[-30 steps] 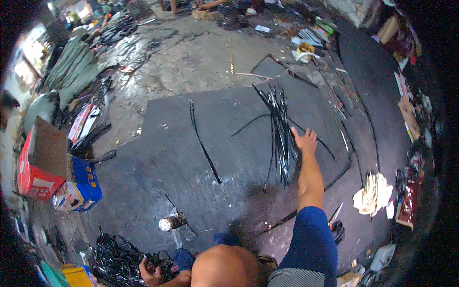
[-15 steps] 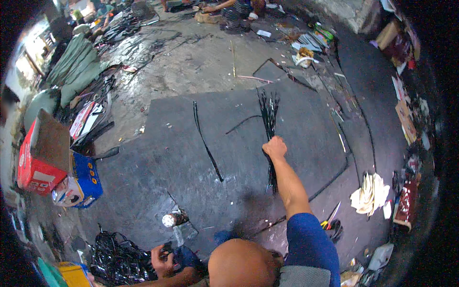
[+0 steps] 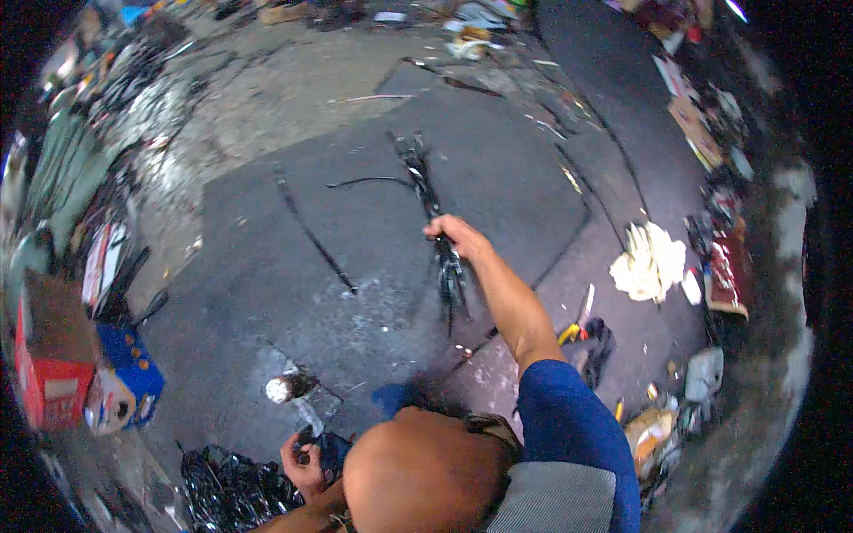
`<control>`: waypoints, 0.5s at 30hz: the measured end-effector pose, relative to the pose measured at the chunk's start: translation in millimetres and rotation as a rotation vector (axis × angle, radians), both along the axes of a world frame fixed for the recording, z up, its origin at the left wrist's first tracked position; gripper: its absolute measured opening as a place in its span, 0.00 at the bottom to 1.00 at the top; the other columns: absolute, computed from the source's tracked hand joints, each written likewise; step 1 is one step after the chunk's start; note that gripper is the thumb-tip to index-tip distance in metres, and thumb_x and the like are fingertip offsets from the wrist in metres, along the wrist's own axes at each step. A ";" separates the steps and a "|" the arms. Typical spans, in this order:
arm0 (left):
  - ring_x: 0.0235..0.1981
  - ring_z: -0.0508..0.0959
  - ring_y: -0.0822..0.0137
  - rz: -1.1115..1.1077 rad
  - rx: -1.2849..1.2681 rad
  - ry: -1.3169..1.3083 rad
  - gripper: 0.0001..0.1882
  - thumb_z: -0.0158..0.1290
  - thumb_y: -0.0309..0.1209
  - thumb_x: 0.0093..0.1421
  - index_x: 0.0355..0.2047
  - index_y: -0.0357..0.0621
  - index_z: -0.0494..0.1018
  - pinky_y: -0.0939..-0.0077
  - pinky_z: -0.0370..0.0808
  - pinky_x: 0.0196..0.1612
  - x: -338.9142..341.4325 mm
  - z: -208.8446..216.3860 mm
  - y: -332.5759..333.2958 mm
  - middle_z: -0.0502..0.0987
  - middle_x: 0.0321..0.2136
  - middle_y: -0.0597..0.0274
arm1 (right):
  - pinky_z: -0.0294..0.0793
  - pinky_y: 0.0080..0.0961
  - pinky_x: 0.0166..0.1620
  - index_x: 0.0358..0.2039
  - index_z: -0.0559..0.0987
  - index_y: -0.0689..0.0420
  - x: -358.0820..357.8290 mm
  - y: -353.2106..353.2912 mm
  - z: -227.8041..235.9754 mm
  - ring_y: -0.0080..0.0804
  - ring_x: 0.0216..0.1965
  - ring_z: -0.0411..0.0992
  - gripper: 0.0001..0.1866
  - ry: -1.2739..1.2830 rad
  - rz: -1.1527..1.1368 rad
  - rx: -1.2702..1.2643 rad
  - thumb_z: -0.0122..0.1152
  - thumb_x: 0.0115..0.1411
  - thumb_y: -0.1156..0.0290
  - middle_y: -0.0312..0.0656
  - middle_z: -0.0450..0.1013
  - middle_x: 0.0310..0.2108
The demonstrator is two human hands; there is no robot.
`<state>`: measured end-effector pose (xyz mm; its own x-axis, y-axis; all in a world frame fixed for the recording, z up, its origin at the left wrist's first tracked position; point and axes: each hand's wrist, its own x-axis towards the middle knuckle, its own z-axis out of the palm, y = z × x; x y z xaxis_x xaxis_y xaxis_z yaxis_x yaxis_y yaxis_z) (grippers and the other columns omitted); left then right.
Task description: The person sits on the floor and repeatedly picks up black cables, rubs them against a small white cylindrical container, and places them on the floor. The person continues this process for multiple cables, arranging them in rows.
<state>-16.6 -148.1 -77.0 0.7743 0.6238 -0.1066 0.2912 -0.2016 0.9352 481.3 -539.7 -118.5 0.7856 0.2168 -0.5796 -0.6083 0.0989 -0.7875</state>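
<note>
Within right hand (image 3: 458,234), glossy strips (image 3: 423,185)

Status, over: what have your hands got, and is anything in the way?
Right hand gripping black bundle. Left hand curled beside black tangle, its hold unclear. Loose strip lies apart, left of the bundle, not in the way.

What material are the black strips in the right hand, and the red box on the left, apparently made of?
Black strips: perhaps plastic or rubber, glossy; they catch bright highlights, but blur leaves this open. Red box: likely printed cardboard, fairly smooth, with flat walls and a plain brownish inside.
</note>
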 end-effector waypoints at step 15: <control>0.33 0.80 0.64 -0.064 -0.328 0.155 0.18 0.58 0.18 0.56 0.48 0.39 0.77 0.72 0.76 0.37 -25.3 -63.2 24.7 0.80 0.36 0.58 | 0.67 0.23 0.23 0.35 0.74 0.57 -62.4 -173.1 328.3 0.21 0.18 0.65 0.07 -0.343 -0.302 -0.056 0.58 0.54 0.74 0.32 0.67 0.20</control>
<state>-41.9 -123.3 -140.2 0.7698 0.4876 -0.4120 0.4309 0.0793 0.8989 418.9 -712.8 209.8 0.9573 -0.0753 -0.2792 -0.2619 0.1831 -0.9476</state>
